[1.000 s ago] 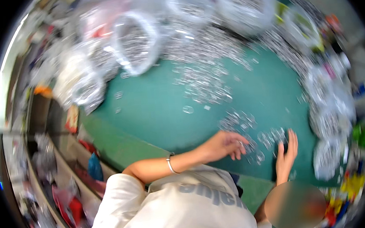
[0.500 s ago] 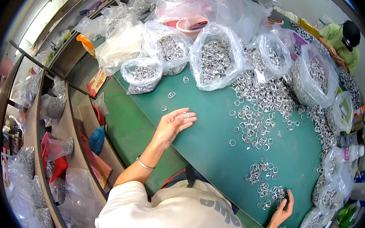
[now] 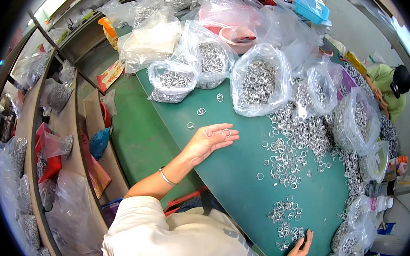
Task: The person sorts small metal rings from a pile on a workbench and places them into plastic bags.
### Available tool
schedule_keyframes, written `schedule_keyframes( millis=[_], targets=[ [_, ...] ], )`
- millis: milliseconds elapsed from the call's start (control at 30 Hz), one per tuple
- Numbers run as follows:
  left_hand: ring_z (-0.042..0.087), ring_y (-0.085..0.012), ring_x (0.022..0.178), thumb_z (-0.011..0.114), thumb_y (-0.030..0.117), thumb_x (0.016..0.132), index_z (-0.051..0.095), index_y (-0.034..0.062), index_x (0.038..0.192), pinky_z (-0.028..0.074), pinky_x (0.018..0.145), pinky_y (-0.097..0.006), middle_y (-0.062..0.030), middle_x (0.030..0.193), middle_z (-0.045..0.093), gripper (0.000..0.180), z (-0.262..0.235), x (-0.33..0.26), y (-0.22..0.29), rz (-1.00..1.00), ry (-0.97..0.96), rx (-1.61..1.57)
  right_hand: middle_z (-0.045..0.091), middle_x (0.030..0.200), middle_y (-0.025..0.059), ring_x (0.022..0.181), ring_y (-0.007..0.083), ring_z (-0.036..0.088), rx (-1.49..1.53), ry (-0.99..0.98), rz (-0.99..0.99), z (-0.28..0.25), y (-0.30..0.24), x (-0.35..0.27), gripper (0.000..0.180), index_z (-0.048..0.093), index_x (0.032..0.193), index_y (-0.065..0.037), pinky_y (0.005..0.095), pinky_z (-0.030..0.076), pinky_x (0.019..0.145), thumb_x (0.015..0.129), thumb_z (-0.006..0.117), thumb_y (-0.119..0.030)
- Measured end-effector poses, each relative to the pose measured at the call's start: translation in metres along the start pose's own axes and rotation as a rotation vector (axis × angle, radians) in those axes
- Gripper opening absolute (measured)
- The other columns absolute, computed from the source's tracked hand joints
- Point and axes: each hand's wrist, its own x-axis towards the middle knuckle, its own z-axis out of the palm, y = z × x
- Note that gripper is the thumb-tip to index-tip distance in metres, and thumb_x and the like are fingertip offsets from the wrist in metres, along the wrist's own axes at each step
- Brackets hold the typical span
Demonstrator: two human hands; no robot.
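A silver-coloured ring (image 3: 226, 132) rests against the fingers of my left hand (image 3: 207, 144), which is turned palm up over the table's left side. Close by on the green tabletop (image 3: 236, 173) lie a single ring (image 3: 190, 125), a pair of rings (image 3: 201, 111) and another pair of rings (image 3: 220, 98). At the lower right, my right hand (image 3: 299, 251) is beside a small heap of rings (image 3: 287, 210), its fingers curved and apart, with nothing visible in them. A larger spread of loose rings (image 3: 285, 160) lies farther up the table.
Clear plastic bags of rings, such as this open bag (image 3: 260, 81), line the far side. More bags (image 3: 356, 122) stand along the right edge. A co-worker in a green shirt (image 3: 383, 87) is at the far right. Shelves with bagged goods (image 3: 58, 138) stand left, across the green floor (image 3: 134, 133).
The whole view has shifted, so the bags and table sit lower in it. My left hand still has the ring; my right hand stays beside the small heap.
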Motion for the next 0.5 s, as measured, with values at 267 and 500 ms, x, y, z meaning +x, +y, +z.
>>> schedule_keyframes(
  millis=[267,500],
  targets=[
    [0.061,-0.0286,0.108,0.054,0.005,0.092,0.043,-0.01,0.127,0.053,0.091,-0.03,-0.024,0.118,0.058,0.04,-0.015,0.013,0.008,0.044,0.164,0.043,0.056,0.122,0.0258,0.113,0.0396,0.052,0.015,0.013,-0.04,0.004,0.006,-0.001,0.031,0.059,0.114,0.007,0.0438,0.037,0.101,0.092,0.055,-0.013],
    [0.062,-0.0263,0.105,0.052,0.0,0.091,0.042,-0.0134,0.125,0.054,0.089,-0.028,-0.0249,0.116,0.058,0.038,-0.052,0.029,0.062,0.402,0.469,0.043,0.058,0.118,0.0264,0.11,0.0395,0.054,-0.019,0.041,-0.075,0.005,-0.002,-0.003,0.027,0.061,0.108,0.009,0.044,0.039,0.099,0.091,0.057,-0.011]
  ],
)
